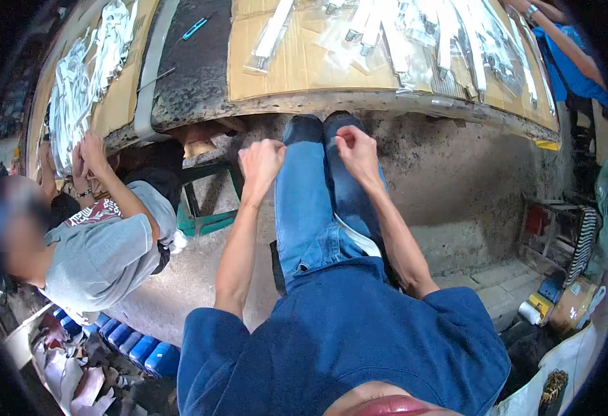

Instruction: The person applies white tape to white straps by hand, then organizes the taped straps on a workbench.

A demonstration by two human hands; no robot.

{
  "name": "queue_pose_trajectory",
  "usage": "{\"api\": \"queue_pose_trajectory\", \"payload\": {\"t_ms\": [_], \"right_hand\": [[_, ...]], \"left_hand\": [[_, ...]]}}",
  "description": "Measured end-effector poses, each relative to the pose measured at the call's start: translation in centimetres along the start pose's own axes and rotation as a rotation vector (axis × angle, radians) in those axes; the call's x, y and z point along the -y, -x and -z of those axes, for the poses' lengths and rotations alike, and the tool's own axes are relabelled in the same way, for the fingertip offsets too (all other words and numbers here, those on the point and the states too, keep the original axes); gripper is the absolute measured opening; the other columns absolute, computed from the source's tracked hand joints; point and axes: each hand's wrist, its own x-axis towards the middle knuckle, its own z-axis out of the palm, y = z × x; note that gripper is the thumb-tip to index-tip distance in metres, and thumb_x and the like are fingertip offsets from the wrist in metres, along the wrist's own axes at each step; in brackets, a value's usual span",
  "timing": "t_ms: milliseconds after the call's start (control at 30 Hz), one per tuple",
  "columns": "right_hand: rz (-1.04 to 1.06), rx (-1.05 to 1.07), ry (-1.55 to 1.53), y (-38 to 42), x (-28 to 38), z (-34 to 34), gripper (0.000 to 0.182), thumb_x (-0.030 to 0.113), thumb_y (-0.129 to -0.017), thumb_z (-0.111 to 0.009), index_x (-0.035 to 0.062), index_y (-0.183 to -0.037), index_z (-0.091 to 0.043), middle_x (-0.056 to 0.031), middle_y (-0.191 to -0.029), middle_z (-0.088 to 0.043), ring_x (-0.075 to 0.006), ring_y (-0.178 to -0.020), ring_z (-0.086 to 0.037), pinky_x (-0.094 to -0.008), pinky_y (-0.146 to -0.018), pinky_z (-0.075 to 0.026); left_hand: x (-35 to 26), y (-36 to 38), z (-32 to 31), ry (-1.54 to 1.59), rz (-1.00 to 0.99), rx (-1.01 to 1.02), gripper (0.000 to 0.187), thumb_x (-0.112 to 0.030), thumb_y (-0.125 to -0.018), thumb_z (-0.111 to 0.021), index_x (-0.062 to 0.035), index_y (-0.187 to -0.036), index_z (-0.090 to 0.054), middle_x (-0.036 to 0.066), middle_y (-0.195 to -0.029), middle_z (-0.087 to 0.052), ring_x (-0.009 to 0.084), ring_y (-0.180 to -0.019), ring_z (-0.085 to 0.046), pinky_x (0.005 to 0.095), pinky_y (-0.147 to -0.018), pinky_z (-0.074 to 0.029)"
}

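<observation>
Surface (193, 76): rough, worn, mostly matt. Cardboard (304, 76) along near edge to R corner: matt paper. Strips (273, 35) twd far edge: smooth, mat'l unclear, in glossy clr plastic bags (259, 62). Jeans (304, 187): matt denim. T-shirt (359, 326): matt cloth. Floor (449, 194): rough, matt, concrete-like.

Blue, White and Tan

White strips (395, 45) in clear wrapping gleam against tan cardboard (241, 69); the tabletop (189, 73) is black, mottled with grey, and carries a bright cyan tool (194, 28). Below, the wearer's jeans (300, 187) are faded mid-blue, nearly black at the knees, under a plain navy T-shirt (359, 312). To the left, a neighbour's sleeve (110, 256) is grey, near a green stool frame (207, 223) and royal-blue containers (148, 355). To the right: a vivid blue top (567, 59), a black-and-white striped cloth (583, 243), a brown box (571, 305)
</observation>
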Motion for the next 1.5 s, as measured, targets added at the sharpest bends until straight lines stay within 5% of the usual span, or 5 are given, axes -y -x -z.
{"api": "queue_pose_trajectory", "payload": {"t_ms": [200,467,700,900,1500], "right_hand": [[0.106,0.182,-0.522,0.8,8.3,0.6,0.075,-0.004,-0.075,-0.075,0.0085,-0.14,-0.038,-0.0162,-0.116,-0.057,-0.0213,-0.089,-0.07,-0.0316,-0.074,-0.058],[0.193,0.284,-0.498,-2.1,14.4,-0.7,0.078,-0.018,-0.073,-0.064,0.0082,-0.142,-0.039,-0.0117,-0.11,-0.053,-0.0153,-0.082,-0.066,-0.0286,-0.076,-0.056],[0.344,0.04,-0.299,-12.0,18.8,-4.8,0.073,-0.006,-0.069,-0.074,0.0064,-0.135,-0.046,-0.0138,-0.108,-0.058,-0.0178,-0.077,-0.067,-0.0317,-0.068,-0.055],[0.509,-0.175,0.02,-21.0,20.1,-9.0,0.069,-0.004,-0.065,-0.074,-0.0015,-0.128,-0.047,-0.0296,-0.116,-0.055,-0.0473,-0.109,-0.055,-0.0487,-0.091,-0.047],[0.634,-0.344,0.497,-22.1,20.8,-8.4,0.068,0.003,-0.07,-0.07,0.0127,-0.132,-0.046,-0.0215,-0.118,-0.049,-0.0393,-0.108,-0.051,-0.0485,-0.083,-0.043]], "left_hand": [[-2.3,2.6,6.4,0.522,0.075,-0.127,0.02,-0.021,-0.085,-0.071,-0.0043,-0.095,-0.075,0.016,-0.089,-0.072,0.0256,-0.084,-0.071,0.032,-0.076,-0.053],[-1.5,1.6,8.4,0.733,0.01,-0.378,0.025,-0.015,-0.087,-0.069,-0.0002,-0.108,-0.07,0.014,-0.086,-0.072,0.0164,-0.077,-0.068,0.0322,-0.069,-0.05],[1.5,-5.1,16.3,0.171,-0.131,-0.392,0.025,-0.028,-0.088,-0.065,-0.0115,-0.107,-0.068,0.018,-0.09,-0.069,0.035,-0.084,-0.068,0.0421,-0.073,-0.051],[4.4,-16.1,17.3,-0.252,-0.288,-0.266,0.025,-0.03,-0.092,-0.056,-0.0216,-0.109,-0.071,0.01,-0.096,-0.069,0.0273,-0.092,-0.067,0.0452,-0.08,-0.047],[2.9,-24.3,17.1,-0.532,-0.494,0.085,0.024,-0.028,-0.079,-0.067,-0.0058,-0.086,-0.073,0.017,-0.086,-0.071,0.0345,-0.083,-0.07,0.0435,-0.074,-0.056]]}}
